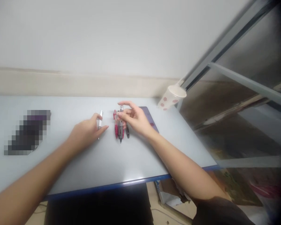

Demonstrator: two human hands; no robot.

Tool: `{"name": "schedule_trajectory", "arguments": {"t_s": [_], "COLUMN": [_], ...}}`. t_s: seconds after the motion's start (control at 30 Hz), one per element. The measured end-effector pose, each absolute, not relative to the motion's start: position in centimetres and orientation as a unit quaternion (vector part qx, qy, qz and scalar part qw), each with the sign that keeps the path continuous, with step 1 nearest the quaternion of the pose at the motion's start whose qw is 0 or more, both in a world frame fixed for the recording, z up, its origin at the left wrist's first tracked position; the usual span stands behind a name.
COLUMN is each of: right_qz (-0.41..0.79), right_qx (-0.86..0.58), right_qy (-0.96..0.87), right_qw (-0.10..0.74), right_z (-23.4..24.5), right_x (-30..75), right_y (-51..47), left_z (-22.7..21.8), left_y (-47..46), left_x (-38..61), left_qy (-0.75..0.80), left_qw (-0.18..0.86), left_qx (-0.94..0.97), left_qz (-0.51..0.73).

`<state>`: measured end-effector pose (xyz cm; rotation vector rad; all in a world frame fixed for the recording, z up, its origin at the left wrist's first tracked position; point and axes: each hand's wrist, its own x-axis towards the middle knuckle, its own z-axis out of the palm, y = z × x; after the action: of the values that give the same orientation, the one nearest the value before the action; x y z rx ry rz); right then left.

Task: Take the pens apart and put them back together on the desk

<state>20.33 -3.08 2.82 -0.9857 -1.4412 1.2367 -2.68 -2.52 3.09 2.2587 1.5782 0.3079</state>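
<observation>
My right hand point(134, 117) pinches a dark grey pen with a clear top point(120, 131), held nearly upright with its tip toward me. The index finger lies over the pen's top end. Under and beside this pen are a red pen point(116, 129) and another dark pen point(127, 132), partly hidden by my fingers. To the left, my left hand point(89, 128) rests on the table with thumb and index finger apart. Its fingers touch or lie over a white pen point(100, 121), whose lower part is partly covered by the thumb.
A flat purple-grey object point(150, 117) lies behind my right wrist. A white paper cup with red patterns point(170, 97) stands at the back right, beside a metal frame point(236, 81). A pixelated dark object point(28, 132) is on the left. The table's blue edge point(107, 187) runs in front.
</observation>
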Motion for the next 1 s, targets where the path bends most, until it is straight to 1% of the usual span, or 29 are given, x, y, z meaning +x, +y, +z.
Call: {"name": "schedule_trajectory", "arguments": {"t_s": [0.07, 0.17, 0.3, 0.37, 0.53, 0.6, 0.8, 0.9, 1.0], "right_qz": [0.511, 0.517, 0.529, 0.521, 0.509, 0.508, 0.523, 0.518, 0.512], "right_qx": [-0.404, -0.401, -0.398, -0.404, -0.422, -0.416, -0.388, -0.383, -0.381], "right_qy": [-0.59, -0.59, -0.575, -0.565, -0.55, -0.561, -0.587, -0.602, -0.599], "right_qw": [0.478, 0.473, 0.481, 0.496, 0.511, 0.504, 0.481, 0.471, 0.484], "right_z": [3.0, 3.0, 2.9, 2.8, 2.8, 2.8, 2.2, 2.2, 2.4], "right_x": [20.3, 20.3, 20.4, 20.5, 20.4, 20.3, 20.0, 20.0, 20.1], "right_y": [-3.1, -3.1, -2.9, -2.8, -2.9, -2.9, -2.9, -2.9, -2.8], "left_z": [3.2, 3.2, 3.3, 3.3, 3.8, 4.3, 5.8, 5.7, 5.2], "left_y": [-2.3, -2.2, -2.1, -2.0, -2.0, -2.2, -2.8, -2.8, -2.6], "left_x": [-2.6, -2.7, -3.1, -3.2, -2.9, -2.6, -2.0, -2.1, -2.1], "left_qy": [0.564, 0.565, 0.557, 0.553, 0.533, 0.523, 0.527, 0.514, 0.496], "left_qw": [0.186, 0.199, 0.255, 0.312, 0.536, 0.582, 0.62, 0.639, 0.658], "left_qx": [0.799, 0.792, 0.775, 0.75, 0.597, 0.553, 0.496, 0.483, 0.476], "left_qz": [0.098, 0.117, 0.152, 0.187, 0.269, 0.287, 0.302, 0.307, 0.307]}}
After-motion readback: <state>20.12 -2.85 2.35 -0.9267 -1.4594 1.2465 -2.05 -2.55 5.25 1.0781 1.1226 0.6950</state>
